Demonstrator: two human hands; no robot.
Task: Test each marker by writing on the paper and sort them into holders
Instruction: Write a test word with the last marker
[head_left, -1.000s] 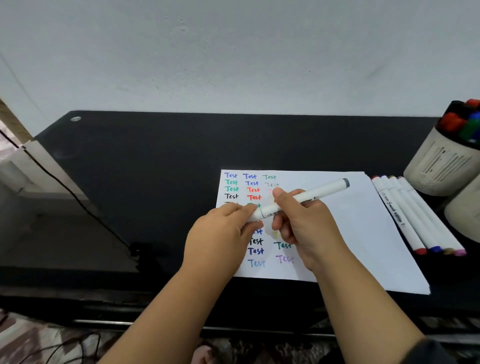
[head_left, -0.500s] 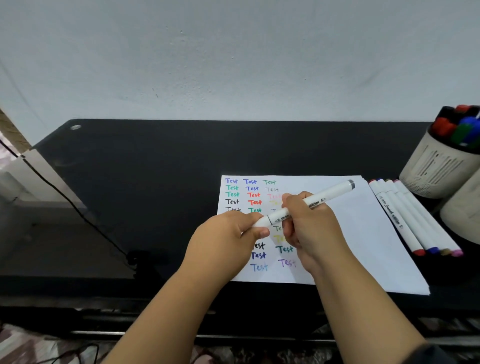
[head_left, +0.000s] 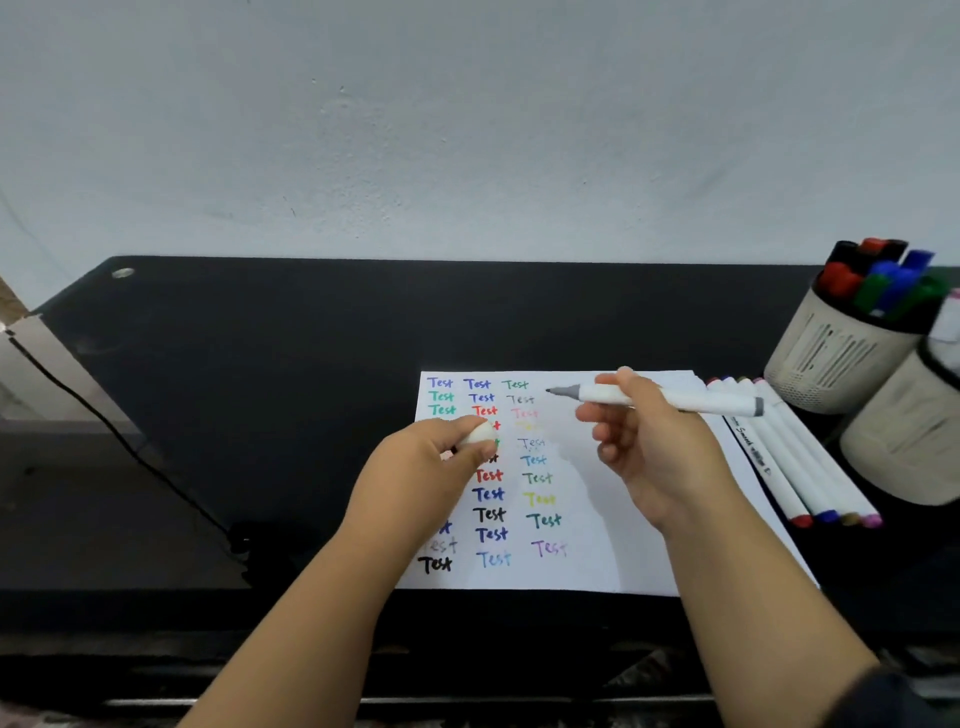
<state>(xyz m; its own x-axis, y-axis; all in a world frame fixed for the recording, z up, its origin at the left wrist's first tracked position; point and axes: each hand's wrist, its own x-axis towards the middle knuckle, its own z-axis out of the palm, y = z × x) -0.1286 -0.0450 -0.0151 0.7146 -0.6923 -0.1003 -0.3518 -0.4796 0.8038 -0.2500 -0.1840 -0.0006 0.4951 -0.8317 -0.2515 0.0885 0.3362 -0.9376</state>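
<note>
A white sheet of paper (head_left: 613, 530) lies on the black table (head_left: 260, 364), covered on its left with coloured "Test" words in three columns. My right hand (head_left: 649, 441) grips a white marker (head_left: 691, 401) above the paper's top edge, its bare grey tip pointing left. My left hand (head_left: 431, 467) holds the marker's white cap (head_left: 479, 433) over the paper's left side. Several white markers (head_left: 789, 467) with coloured ends lie side by side just right of the paper.
Two beige holders stand at the right: the far holder (head_left: 836, 358) holds several markers with coloured caps, the near holder (head_left: 909, 441) is partly cut off. A black cable (head_left: 104, 415) runs along the table's left side. A pale wall rises behind.
The cap has come off the marker: my left hand drew it away to the left, and my right hand lifted the marker up and right, its grey tip now bare.
</note>
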